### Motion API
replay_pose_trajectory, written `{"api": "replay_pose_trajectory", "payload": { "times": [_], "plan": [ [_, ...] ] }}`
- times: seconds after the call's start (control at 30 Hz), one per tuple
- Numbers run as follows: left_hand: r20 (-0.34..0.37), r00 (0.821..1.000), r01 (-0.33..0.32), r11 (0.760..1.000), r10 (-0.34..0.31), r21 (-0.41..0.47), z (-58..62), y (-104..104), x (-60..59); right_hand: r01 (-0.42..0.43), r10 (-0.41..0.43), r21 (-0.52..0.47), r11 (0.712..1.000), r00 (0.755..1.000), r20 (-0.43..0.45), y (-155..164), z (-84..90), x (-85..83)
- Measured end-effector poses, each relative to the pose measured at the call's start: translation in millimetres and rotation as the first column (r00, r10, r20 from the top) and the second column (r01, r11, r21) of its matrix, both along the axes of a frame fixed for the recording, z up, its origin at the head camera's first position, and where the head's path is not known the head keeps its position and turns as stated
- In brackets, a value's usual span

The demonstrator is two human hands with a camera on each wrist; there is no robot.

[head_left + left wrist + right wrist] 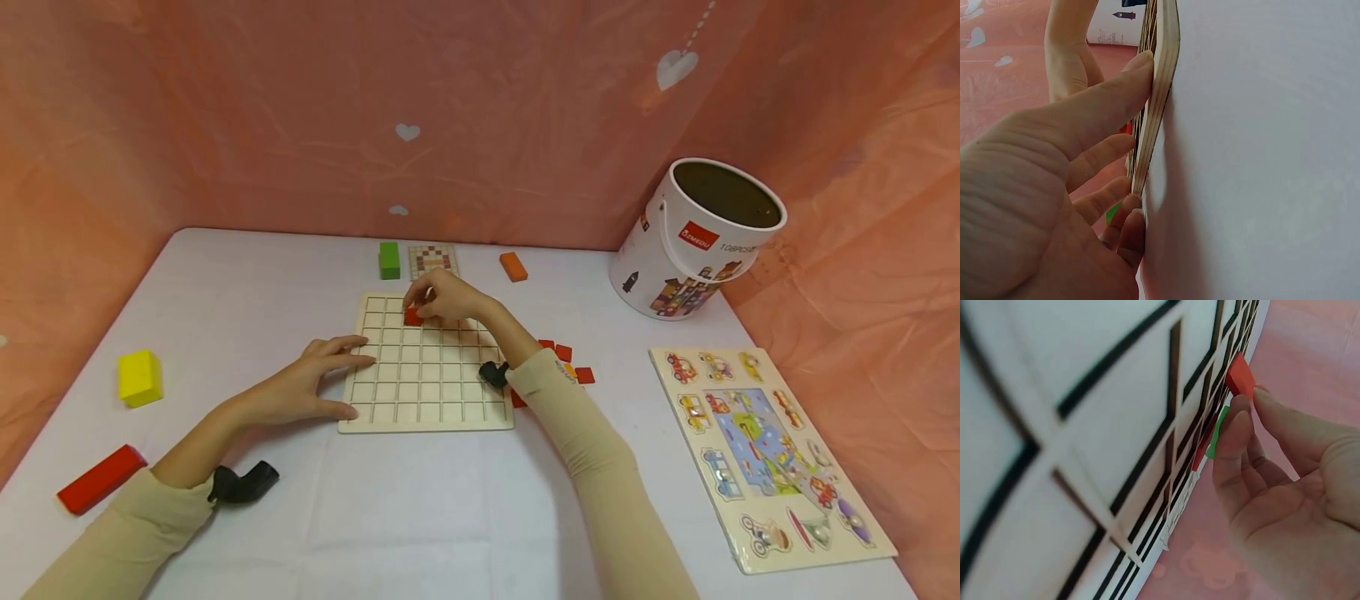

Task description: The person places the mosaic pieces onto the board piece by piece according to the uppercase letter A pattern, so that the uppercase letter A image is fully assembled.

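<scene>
A wooden grid board lies in the middle of the white table. My right hand pinches a small red square tile over a cell near the board's far left; in the right wrist view the red square tile sits between thumb and fingertips against the wooden grid board. My left hand rests flat on the table with straight fingers against the board's left edge; the left wrist view shows its fingers pressing the edge of the wooden grid board.
Loose red tiles lie right of the board. A pattern card, green block and orange block sit behind it. A yellow block and red block lie left; a white bucket and picture puzzle right.
</scene>
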State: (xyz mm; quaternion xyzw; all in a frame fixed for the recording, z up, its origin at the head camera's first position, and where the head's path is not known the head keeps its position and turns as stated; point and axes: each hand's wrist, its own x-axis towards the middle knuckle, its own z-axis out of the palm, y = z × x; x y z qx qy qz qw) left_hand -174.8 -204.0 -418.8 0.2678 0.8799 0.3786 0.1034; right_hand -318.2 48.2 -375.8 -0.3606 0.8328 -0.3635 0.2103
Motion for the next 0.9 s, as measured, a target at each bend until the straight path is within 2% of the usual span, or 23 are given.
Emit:
{"api": "replay_pose_trajectory", "payload": {
  "times": [0.17,0.33,0.5,0.7,0.9],
  "plan": [
    [0.000,1.000,-0.005,1.000,0.005,0.003,0.0,-1,0.2,0.004,-0.003,0.013,1.000,1.000,-0.002,0,2.7,1.2],
    [0.007,1.000,-0.004,1.000,0.004,0.009,-0.5,-1,0.1,-0.010,0.009,-0.052,0.999,1.000,-0.030,16,7.2,-1.2],
    [0.018,1.000,0.004,1.000,-0.004,0.010,-0.1,2,-1.5,0.002,-0.009,-0.108,0.994,0.998,-0.066,59,17.9,4.7],
    [0.020,1.000,0.006,1.000,-0.006,0.009,0.0,3,-1.5,0.090,-0.090,-0.027,0.996,0.995,-0.030,125,28.3,19.1],
    [0.014,1.000,0.001,1.000,-0.001,0.012,-0.8,1,-0.4,0.150,-0.151,0.043,0.988,0.988,0.016,181,21.6,32.1]
  ]
}}
